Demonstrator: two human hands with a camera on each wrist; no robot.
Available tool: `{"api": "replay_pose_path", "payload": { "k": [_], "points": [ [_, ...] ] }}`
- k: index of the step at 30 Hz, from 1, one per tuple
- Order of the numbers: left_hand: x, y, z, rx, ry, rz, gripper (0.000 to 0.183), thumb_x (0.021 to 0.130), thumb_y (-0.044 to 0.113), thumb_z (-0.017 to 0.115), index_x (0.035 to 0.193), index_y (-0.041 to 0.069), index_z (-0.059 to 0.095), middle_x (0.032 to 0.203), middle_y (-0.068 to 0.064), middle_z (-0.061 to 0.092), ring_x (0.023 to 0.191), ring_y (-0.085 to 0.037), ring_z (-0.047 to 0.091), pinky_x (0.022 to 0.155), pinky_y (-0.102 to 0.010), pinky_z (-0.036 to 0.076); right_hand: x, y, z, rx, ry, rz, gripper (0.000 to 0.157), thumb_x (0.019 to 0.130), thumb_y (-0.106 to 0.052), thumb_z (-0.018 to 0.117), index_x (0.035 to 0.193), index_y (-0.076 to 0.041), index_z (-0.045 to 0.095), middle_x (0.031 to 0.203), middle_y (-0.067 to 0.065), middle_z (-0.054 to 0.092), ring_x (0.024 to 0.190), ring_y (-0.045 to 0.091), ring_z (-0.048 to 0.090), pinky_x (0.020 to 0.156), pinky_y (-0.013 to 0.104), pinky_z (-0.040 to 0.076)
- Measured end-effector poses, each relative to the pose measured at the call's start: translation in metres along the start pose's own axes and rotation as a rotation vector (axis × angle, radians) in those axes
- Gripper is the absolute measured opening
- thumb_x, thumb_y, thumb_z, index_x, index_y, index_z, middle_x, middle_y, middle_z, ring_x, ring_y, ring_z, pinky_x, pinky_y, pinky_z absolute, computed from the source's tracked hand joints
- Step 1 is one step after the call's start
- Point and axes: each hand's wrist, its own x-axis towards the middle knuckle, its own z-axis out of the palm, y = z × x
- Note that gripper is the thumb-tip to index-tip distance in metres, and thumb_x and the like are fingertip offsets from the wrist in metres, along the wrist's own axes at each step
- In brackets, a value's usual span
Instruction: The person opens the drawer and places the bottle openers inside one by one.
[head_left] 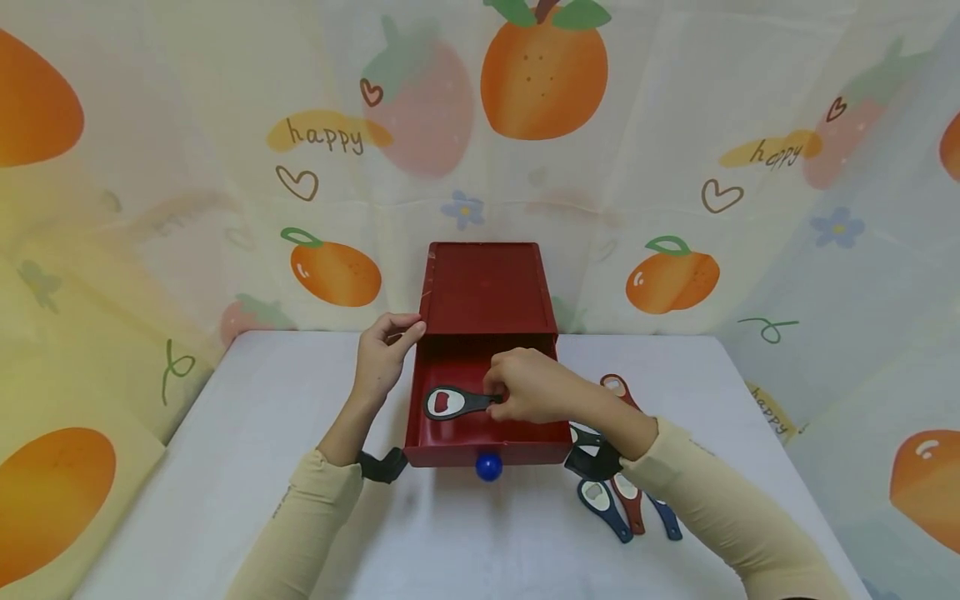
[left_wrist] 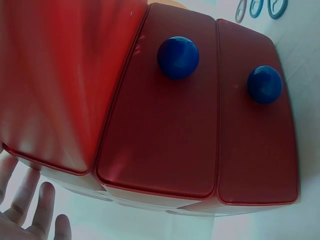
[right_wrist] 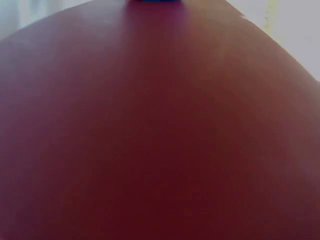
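A red cabinet (head_left: 483,287) stands at the back of the table, its top drawer (head_left: 450,457) pulled out and showing a blue knob (head_left: 489,467) in front. My right hand (head_left: 536,385) pinches the handle of a dark bottle opener (head_left: 446,403) over the drawer. The opener's white oval head points left, and the drawer's red shows through its opening. At the cabinet's left side is my left hand (head_left: 386,354), fingertips right at the edge. Its fingers (left_wrist: 42,210) look extended in the left wrist view. A red surface fills the right wrist view; my right hand is outside it.
Several bottle openers lie right of the drawer, among them a blue one (head_left: 597,497), a red one (head_left: 630,504) and another red one (head_left: 613,384). My right forearm partly covers them. Two closed drawers with blue knobs (left_wrist: 178,57) show below the open one. A patterned cloth (head_left: 525,183) hangs behind.
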Motion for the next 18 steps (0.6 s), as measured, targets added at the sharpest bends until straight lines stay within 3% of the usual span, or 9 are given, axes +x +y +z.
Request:
{"api": "replay_pose_path", "payload": {
  "k": [12,18],
  "points": [
    [0.0,-0.001,0.002,-0.009,-0.005,0.007,0.027,0.091,0.019,0.069,0.109,-0.001,0.068,0.115,-0.017,0.067,0.094,-0.004,0.059,0.085,-0.019,0.047,0.004,-0.003,0.026,0.033,-0.068,0.038,0.014,0.082,-0.022,0.076,0.092,-0.011,0.076,0.082,-0.002,0.063,0.075,0.01,0.054,0.068,0.024,0.048],
    [0.0,-0.003,0.0,0.002,-0.012,-0.004,0.03,0.092,0.022,0.068,0.112,0.0,0.068,0.115,-0.018,0.066,0.096,-0.005,0.058,0.086,-0.019,0.047,0.003,-0.003,0.031,0.086,-0.058,0.046,0.016,0.083,-0.021,0.076,0.096,-0.012,0.077,0.086,-0.001,0.069,0.08,0.01,0.058,0.074,0.026,0.052]
  ]
}}
